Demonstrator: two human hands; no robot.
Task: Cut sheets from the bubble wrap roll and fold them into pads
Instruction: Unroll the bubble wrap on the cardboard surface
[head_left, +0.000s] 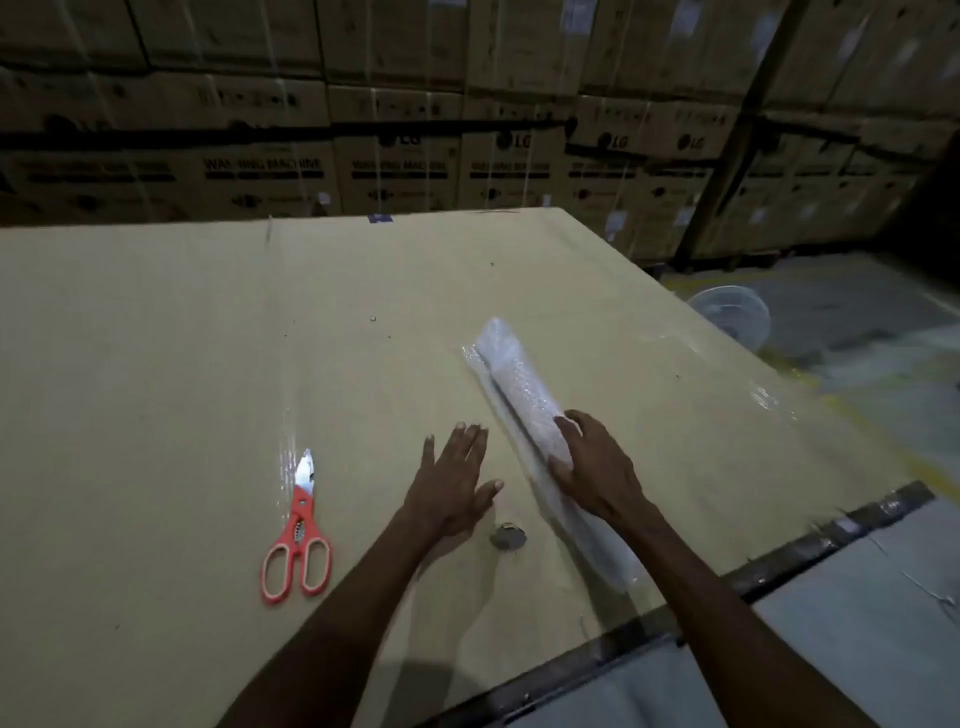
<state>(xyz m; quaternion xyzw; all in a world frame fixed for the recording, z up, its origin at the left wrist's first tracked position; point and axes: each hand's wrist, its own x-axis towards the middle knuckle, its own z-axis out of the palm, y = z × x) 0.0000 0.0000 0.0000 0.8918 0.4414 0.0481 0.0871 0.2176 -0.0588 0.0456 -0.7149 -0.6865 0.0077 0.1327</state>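
Observation:
A clear bubble wrap roll (519, 384) lies diagonally on the cardboard-covered table (208, 338), running from the middle toward the near right edge. My right hand (592, 467) rests on top of the roll near its middle, fingers curled over it. Just left of the roll, my left hand (452, 483) lies flat on the table with fingers spread, holding nothing. Closed orange-handled scissors (297, 530) lie to the left of both hands, blades pointing away from me.
A small round metal piece (508, 536) sits on the table just below my left hand. The table's right edge (779, 566) has a dark taped strip. Stacked cardboard boxes (395, 156) fill the background. A white fan (732, 317) stands on the floor at right.

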